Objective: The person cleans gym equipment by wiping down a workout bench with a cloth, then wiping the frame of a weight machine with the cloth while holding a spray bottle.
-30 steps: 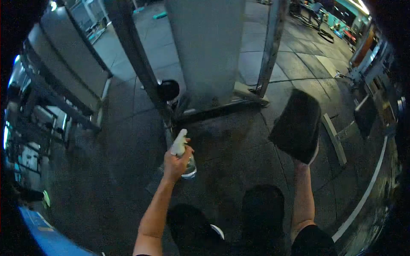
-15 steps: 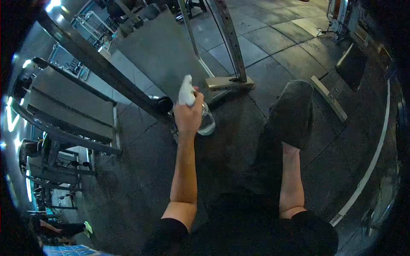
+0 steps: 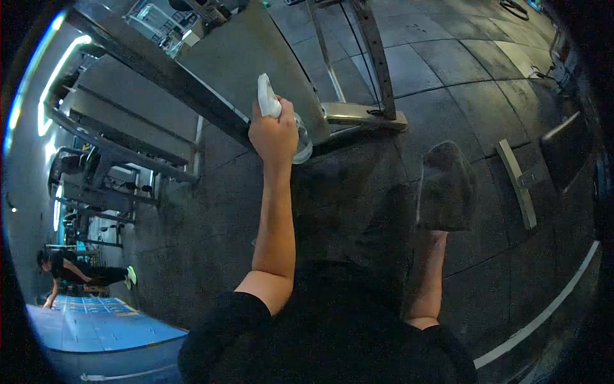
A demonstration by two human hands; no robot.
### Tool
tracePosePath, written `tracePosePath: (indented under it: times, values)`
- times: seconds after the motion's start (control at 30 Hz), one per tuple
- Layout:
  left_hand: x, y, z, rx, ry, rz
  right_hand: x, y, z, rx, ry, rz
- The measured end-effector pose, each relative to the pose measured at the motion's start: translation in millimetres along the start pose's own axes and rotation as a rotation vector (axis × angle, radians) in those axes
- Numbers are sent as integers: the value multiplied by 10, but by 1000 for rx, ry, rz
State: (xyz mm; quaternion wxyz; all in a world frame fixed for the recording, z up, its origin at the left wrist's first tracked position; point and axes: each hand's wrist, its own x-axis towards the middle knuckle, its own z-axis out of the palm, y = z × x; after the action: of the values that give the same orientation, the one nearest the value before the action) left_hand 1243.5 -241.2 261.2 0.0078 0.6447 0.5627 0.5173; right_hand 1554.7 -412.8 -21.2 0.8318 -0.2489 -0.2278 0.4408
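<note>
A dark-framed gym machine with a broad grey upright panel (image 3: 249, 77) stands directly ahead, blocking the way forward. A dark steel beam (image 3: 169, 80) slants across its left edge, and a dark perforated post (image 3: 371, 57) rises from a pale metal foot (image 3: 364, 115) by its lower right corner. On the right side of the dark tiled floor (image 3: 339, 205) lies a pale straight bar (image 3: 517, 185), and nearer the wearer runs a light strip (image 3: 543, 313) (bowed, in this view). Off to the left, another person in dark clothing (image 3: 73, 269) reaches to the upper edge of a blue flat surface (image 3: 96, 329).

The left hand (image 3: 275, 131) is wrapped around a clear plastic spray bottle with a white trigger head (image 3: 303, 144), held in front of the panel's lower part. Its head points forward, towards the panel; its long axis slants rightwards from head down to base. A dark soft cloth (image 3: 446, 185) covers the right hand, so its grip cannot be told. The hands are well apart.
</note>
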Motion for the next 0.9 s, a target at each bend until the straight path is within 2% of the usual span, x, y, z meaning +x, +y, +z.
tracePosePath:
  times: [0.3,0.5,0.57,0.7,0.77,0.9]
  values:
    - [60,-30,113,56,29,26,-18,446,307,79,-22,127]
    - [-267,-353,188,99,-162,-151,57,684,544,92,-51,179]
    - [-428,-565,269,181,-160,23,100,753,599,92,-62,194]
    - [-553,-605,274,107,-144,37,186,874,705,100,-84,213]
    - [-567,-584,247,170,-222,93,221,915,744,95,-88,217]
    - [-637,-718,266,227,-333,37,271,987,828,95,-89,231]
